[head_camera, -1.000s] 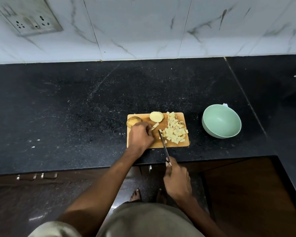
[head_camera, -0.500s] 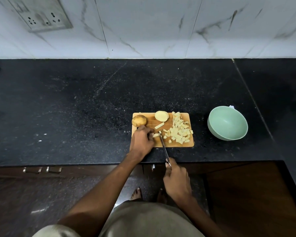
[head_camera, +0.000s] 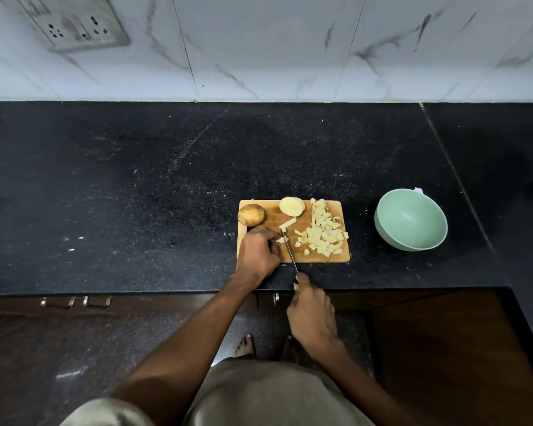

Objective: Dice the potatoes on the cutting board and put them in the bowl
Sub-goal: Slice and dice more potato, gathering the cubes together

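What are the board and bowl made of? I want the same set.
Board: looks like wood or bamboo, matte, with warm brown streaks. Bowl: pale green, smooth with a soft sheen; likely plastic or glazed ceramic, can't tell which.

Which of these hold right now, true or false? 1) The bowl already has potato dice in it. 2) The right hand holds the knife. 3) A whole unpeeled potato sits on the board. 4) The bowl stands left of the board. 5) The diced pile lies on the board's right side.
1) False: the bowl looks empty; no dice are seen in it.
2) True: the right hand grips the knife by its handle.
3) True: the potato sits at the far left corner of the board.
4) False: it stands to the board's right, on the counter.
5) True: the dice lie there, while the left hand holds a piece beside the blade.
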